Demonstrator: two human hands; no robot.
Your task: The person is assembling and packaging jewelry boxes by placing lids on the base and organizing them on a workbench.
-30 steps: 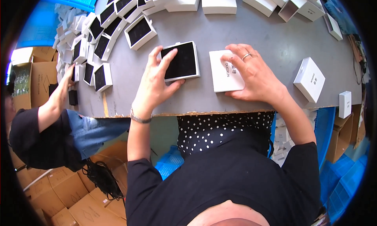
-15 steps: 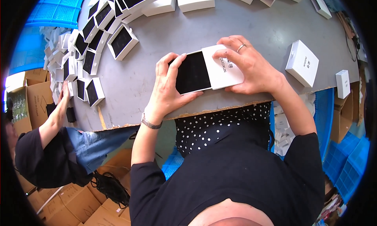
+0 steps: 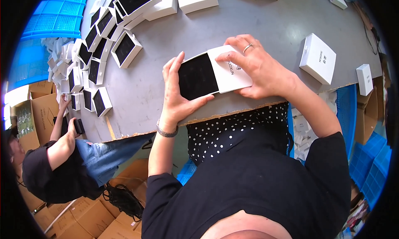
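Above the near edge of the table, both my hands are on one white slide-out box. Its inner tray (image 3: 198, 77) with a black insert sticks out to the left of the white sleeve (image 3: 230, 68), which overlaps its right end. My left hand (image 3: 176, 87) grips the tray's left side, fingers on the far corner and thumb along the near edge. My right hand (image 3: 257, 68) is wrapped over the sleeve, index finger across its printed top and thumb at the near side. How far the tray reaches inside the sleeve is hidden.
Several open white trays with black inserts (image 3: 126, 49) crowd the table's left side. A closed white box (image 3: 319, 59) lies to the right, a smaller one (image 3: 364, 80) at the edge. A co-worker's hand (image 3: 75, 127) is at the left by a black object (image 3: 79, 126). Blue crates (image 3: 54, 17) stand beyond.
My hands and the box have shifted slightly left, with the tray and sleeve still overlapping. The co-worker's arms have moved, and a second hand now shows near the black object.
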